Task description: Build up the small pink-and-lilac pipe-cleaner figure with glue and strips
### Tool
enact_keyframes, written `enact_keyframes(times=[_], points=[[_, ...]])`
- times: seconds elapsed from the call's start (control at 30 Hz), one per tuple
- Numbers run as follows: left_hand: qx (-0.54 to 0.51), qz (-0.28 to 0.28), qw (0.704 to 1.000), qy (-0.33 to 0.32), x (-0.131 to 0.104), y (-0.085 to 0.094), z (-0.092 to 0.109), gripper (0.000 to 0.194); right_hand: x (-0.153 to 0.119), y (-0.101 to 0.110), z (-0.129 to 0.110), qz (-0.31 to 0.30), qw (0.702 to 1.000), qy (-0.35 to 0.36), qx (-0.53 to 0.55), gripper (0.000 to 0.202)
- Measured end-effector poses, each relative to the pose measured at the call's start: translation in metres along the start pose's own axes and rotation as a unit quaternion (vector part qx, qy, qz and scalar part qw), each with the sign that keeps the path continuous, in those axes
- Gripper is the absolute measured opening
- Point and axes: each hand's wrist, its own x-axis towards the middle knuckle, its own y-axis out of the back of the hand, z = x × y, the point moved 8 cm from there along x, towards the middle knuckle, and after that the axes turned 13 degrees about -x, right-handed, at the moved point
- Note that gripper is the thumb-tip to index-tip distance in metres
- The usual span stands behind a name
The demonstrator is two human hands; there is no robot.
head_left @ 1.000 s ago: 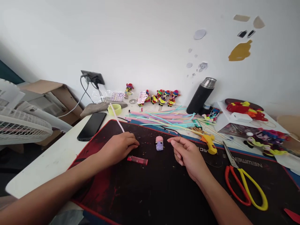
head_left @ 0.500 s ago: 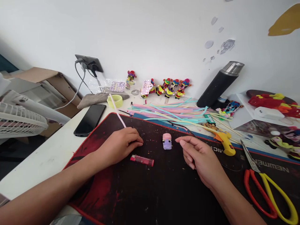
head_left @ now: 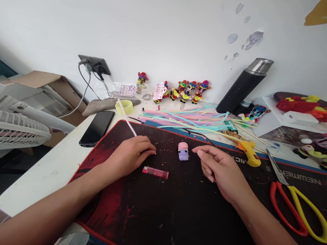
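My left hand [head_left: 130, 154] rests on the black and red desk mat [head_left: 163, 204], its fingers closed on a pale pink pipe cleaner [head_left: 126, 117] that sticks out up and to the left. A pink lighter [head_left: 155, 172] lies just below that hand. A small purple and pink fuzzy figure [head_left: 183, 151] stands on the mat between my hands. My right hand [head_left: 221, 168] lies to the right of the figure, fingers loosely curled, a short way from it and holding nothing.
A pile of pastel pipe cleaners [head_left: 184, 119] lies behind the mat. A phone [head_left: 97, 127], a yellow tape roll [head_left: 124, 107], a black flask [head_left: 242, 86], a yellow glue gun [head_left: 249, 151] and red-yellow scissors [head_left: 296, 200] surround it. Finished figures [head_left: 189, 91] line the wall. A fan [head_left: 20, 126] stands left.
The camera has turned right and tilted, shifting the scene left. Both hands have stayed nearly still on the mat beside the figure.
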Motion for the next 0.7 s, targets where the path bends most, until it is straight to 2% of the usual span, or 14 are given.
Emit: enact_keyframes(times=[0.23,0.7], points=[[-0.058,0.017,0.998,0.020,-0.0011,0.0049,-0.0004,0.020,-0.0007,0.0001,-0.0005,0.002,1.000,0.000,-0.009,0.041],[-0.064,0.038,0.994,0.075,0.0042,0.0003,-0.0066,0.015,-0.0010,-0.0022,-0.0007,-0.003,1.000,0.006,-0.018,0.042]])
